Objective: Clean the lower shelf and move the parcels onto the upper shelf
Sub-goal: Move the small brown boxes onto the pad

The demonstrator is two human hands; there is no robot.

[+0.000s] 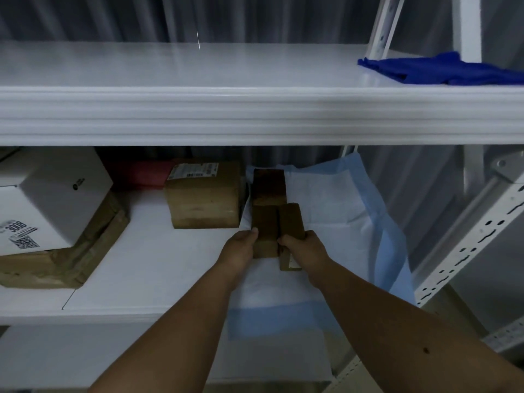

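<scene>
Centre-frame on the lower shelf [136, 251], left hand [241, 248] curls round one small brown parcel [265, 234] & right hand [303, 248] round another [290, 222], so lifting both at once w/ thin grips risks one slipping or clipping the upper shelf [255, 114] lip.

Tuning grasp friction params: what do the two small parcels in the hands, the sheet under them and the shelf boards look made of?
Small parcels: brown cardboard or kraft wrap, matte, with dull flat faces; which one is unclear.
Sheet: thin soft pad, white centre with a blue border, creased; probably nonwoven or paper with plastic backing.
Upper shelf and lower shelf: white, smooth, slight sheen; likely painted metal or laminate.
</scene>
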